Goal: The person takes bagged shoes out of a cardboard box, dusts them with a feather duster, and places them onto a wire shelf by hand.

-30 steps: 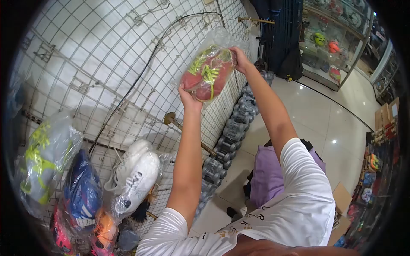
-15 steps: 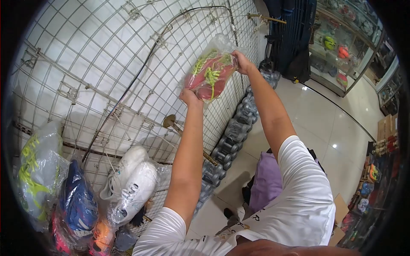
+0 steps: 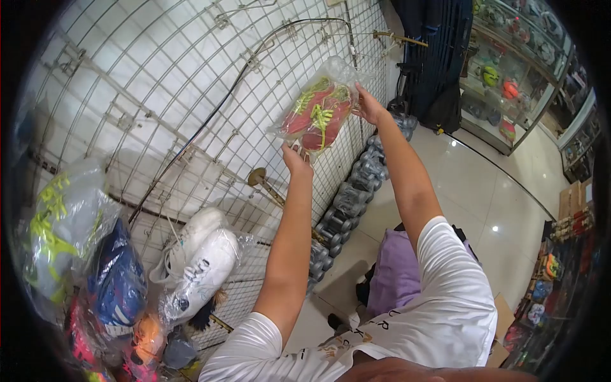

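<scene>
A pair of red shoes with lime laces, inside a clear plastic bag, is up in front of the wire grid, between the person's two hands; whether the bag touches the grid cannot be told. The left hand is at the bag's lower edge, its thumb and fingers spread. The right hand is at the bag's right edge, with its thumb apart from the fingers; whether they pinch the plastic is unclear. A metal rod with a round end juts out beside the left forearm. To the lower left, several bagged shoes are crowded together near the grid: a grey pair with lime straps, a blue shoe, a white pair and an orange shoe. A row of dumbbells runs along the tiled floor at the grid's foot. A purple cloth lies beside the person's white shirt, and a glass display case stands at the upper right.
</scene>
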Demonstrator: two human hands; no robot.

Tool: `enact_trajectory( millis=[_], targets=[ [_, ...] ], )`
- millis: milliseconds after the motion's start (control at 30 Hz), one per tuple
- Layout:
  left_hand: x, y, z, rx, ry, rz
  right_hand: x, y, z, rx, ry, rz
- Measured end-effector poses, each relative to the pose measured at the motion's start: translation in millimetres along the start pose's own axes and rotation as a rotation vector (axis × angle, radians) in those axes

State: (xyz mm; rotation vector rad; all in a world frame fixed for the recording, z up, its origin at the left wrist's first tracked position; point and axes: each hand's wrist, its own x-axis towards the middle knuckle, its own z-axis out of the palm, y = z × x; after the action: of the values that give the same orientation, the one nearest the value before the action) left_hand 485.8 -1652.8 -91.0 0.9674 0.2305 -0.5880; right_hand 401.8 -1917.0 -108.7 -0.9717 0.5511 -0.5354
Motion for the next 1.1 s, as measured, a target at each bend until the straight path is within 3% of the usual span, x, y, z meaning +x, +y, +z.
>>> enact_trajectory(
  millis=[67, 233, 333, 467, 700, 900, 1100],
  targets=[
    [-9.7, -7.2, -19.3, 0.011, -0.043, 0.037, -23.3, 0.6, -4.2, 0.014, 0.128, 0.048],
    [-137.5, 9.2, -85.4, 0.068, -0.330, 0.130, -156.8, 34.0, 5.6, -0.080, 0.070, -0.149],
    [-187.6, 8.7, -150.7, 0.184, -0.315, 0.099, -245.7, 57.2, 41.8, -0.113, 0.054, -0.186],
    [-201.0, 16.7, -195.1, 0.146, -0.230, 0.083, -271.6, 81.9, 59.7, -0.233, 0.066, -0.141],
    [-208.3, 33.8, -174.0, 0.175, -0.346, 0.162, -282.3, 75.9, 92.8, -0.289, 0.010, -0.175],
    [-259.9, 29.1, -273.4, 0.262, -0.251, 0.163, -371.8, 123.6, 150.8, -0.278, -0.282, -0.144],
    [-343.0, 49.0, -387.2, 0.289, -0.099, 0.259, -463.5, 232.5, 193.8, -0.398, -0.594, 0.107]
  ],
)
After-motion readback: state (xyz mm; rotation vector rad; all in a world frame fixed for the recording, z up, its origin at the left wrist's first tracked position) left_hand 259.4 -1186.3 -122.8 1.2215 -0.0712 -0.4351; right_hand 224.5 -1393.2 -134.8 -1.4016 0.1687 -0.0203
